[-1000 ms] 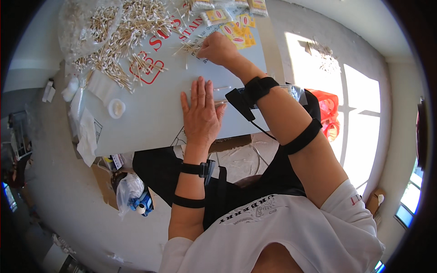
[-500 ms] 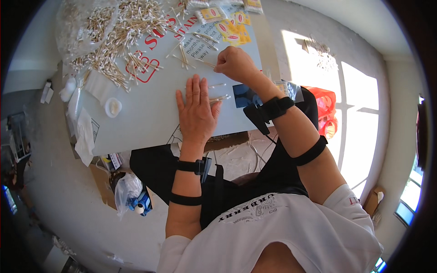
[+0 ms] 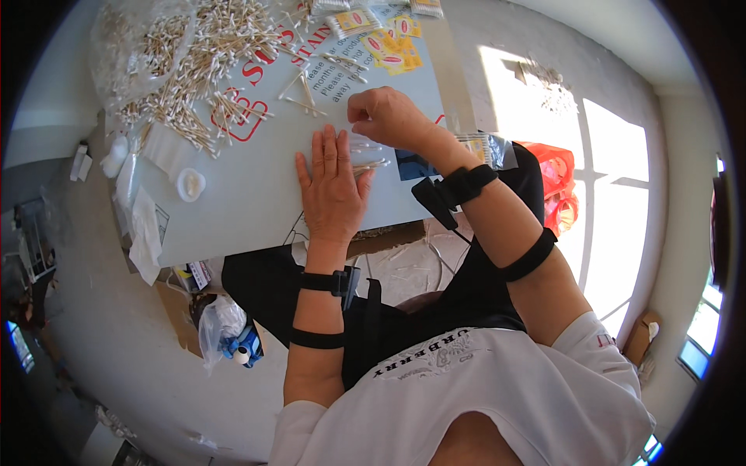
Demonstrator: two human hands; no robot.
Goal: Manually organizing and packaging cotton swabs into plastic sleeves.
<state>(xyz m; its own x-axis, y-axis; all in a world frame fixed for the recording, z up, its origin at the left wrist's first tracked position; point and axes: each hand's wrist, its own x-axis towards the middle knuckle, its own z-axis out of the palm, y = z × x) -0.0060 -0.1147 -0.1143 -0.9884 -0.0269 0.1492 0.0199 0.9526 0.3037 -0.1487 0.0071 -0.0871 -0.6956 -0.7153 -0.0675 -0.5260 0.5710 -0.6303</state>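
Note:
My left hand [image 3: 334,186] lies flat on the table with its fingers stretched forward. Beside its fingers and thumb, cotton swabs [image 3: 371,165] stick out, their other ends hidden under the hand. Just right of the left fingertips, my right hand [image 3: 385,116] is curled with thumb and forefinger together; what they pinch is hidden. Close below it lies another white-tipped swab [image 3: 367,146], on what looks like clear film. Several loose swabs [image 3: 307,97] are scattered ahead of both hands.
A large heap of swabs [image 3: 186,70] spills from a clear plastic bag [image 3: 116,66] at the far left. Yellow labels [image 3: 394,50] and filled swab packs [image 3: 353,23] lie at the back. A small round white dish [image 3: 191,184] stands left, near the table's edge [image 3: 210,255].
My right hand has moved left and slightly nearer, toward the left fingertips. The swab showing at its fingers earlier is out of sight. The left hand stays flat, nearly in place.

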